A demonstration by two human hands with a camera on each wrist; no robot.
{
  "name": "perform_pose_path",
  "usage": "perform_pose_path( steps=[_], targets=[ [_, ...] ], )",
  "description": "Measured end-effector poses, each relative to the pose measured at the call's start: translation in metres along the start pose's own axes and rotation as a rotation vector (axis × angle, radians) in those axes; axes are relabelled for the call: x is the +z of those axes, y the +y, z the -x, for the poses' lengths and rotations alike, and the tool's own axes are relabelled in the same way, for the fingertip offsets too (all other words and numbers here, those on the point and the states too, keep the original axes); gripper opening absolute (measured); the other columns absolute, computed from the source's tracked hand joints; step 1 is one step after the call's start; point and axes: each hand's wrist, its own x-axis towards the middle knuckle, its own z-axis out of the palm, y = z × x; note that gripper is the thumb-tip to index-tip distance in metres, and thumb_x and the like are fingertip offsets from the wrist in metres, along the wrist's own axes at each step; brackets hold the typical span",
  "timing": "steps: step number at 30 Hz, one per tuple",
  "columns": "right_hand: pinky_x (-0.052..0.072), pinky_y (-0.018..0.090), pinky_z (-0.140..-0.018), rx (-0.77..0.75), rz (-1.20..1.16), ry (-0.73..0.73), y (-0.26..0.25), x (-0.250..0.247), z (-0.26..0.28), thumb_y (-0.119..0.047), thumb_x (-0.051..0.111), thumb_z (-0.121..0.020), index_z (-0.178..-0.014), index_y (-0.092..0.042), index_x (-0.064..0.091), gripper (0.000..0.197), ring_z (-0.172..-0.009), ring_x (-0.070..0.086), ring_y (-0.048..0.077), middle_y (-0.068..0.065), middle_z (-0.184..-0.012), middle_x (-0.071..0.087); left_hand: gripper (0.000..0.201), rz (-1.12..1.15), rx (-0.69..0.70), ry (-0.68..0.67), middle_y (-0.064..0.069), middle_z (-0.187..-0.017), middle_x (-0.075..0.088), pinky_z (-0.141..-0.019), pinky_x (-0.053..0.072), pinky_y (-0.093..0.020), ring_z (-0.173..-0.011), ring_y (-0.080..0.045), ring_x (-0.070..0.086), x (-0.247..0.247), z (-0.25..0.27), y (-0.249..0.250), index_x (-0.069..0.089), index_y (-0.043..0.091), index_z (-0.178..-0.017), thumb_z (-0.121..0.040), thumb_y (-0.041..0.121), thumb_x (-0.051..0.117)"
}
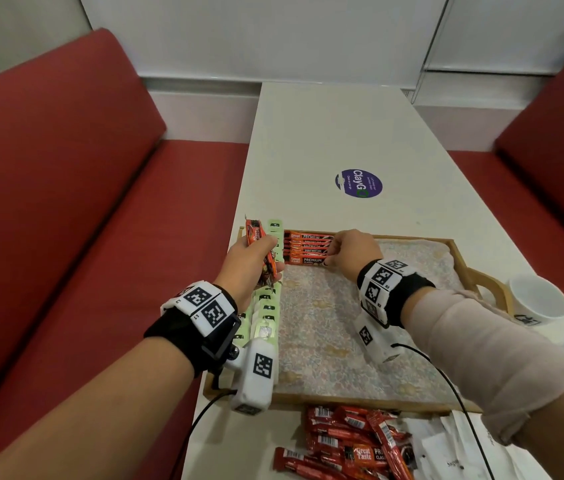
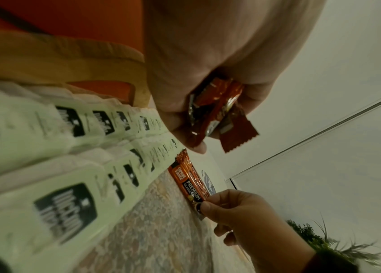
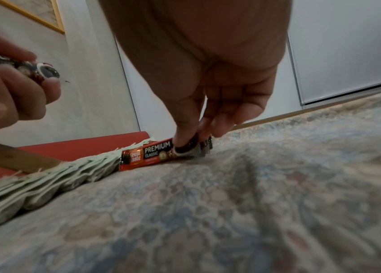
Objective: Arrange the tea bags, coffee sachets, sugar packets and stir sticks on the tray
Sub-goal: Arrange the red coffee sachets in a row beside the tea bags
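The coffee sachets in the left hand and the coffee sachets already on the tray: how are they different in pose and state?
The coffee sachets in the left hand are bunched in its grip, lifted and pointing steeply up; the coffee sachets on the tray lie flat on the cloth, side by side in a neat row.

The left hand holds the bunch; the right hand pinches only the end of the nearest tray sachet.

Both are the same red sachets.
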Motion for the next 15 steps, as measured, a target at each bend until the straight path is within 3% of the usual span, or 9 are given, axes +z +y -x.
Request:
perform_pose_path(
  steps=[4, 7, 12, 15],
  targets=[
    [0.043, 0.025, -0.068, -0.006, 0.024, -0.009, -0.0007, 0.0018, -0.0008, -0.015, 0.071, -0.078, -0.078, -0.016, 0.063, 0.008, -0.086, 0.064, 0.023, 0.008, -0.090, 0.070, 0.004, 0.002, -0.009, -0.025, -0.005, -0.085, 0.059, -0.052, 0.052, -0.023, -0.055, -0.011, 0.064, -0.0012, -0.0028, -0.0028, 0.053, 0.019, -0.094, -0.095, 0.023, 0.054],
    [0.043, 0.026, -0.067, -0.006, 0.031, -0.004, 0.0003, 0.0028, -0.0022, -0.016, 0.070, -0.077, -0.076, -0.016, 0.061, 0.009, -0.086, 0.064, 0.024, 0.007, -0.089, 0.069, 0.005, 0.034, -0.017, -0.038, -0.004, -0.083, 0.062, -0.053, 0.053, -0.024, -0.061, -0.011, 0.066, -0.0021, -0.0052, -0.0051, 0.055, 0.018, -0.096, -0.095, 0.023, 0.056],
    [0.038, 0.027, -0.068, -0.041, -0.002, 0.056, 0.0011, -0.0026, 0.0008, -0.024, 0.073, -0.079, -0.092, -0.013, 0.057, 0.023, -0.083, 0.053, 0.020, 0.003, -0.094, 0.053, 0.008, 0.101, -0.027, -0.051, -0.002, -0.082, 0.068, -0.059, 0.053, -0.030, -0.060, -0.017, 0.065, -0.0041, -0.0082, -0.0075, 0.056, 0.012, -0.099, -0.096, 0.020, 0.055],
    [0.039, 0.028, -0.069, -0.127, -0.081, 0.091, -0.0054, -0.0042, 0.0065, -0.033, 0.069, -0.084, -0.088, -0.017, 0.057, 0.021, -0.082, 0.054, 0.018, 0.001, -0.091, 0.054, 0.011, 0.094, -0.027, -0.064, 0.000, -0.086, 0.071, -0.053, 0.055, -0.026, -0.065, -0.016, 0.065, -0.0040, -0.0071, -0.0077, 0.058, 0.012, -0.103, -0.096, 0.019, 0.054]
  ],
)
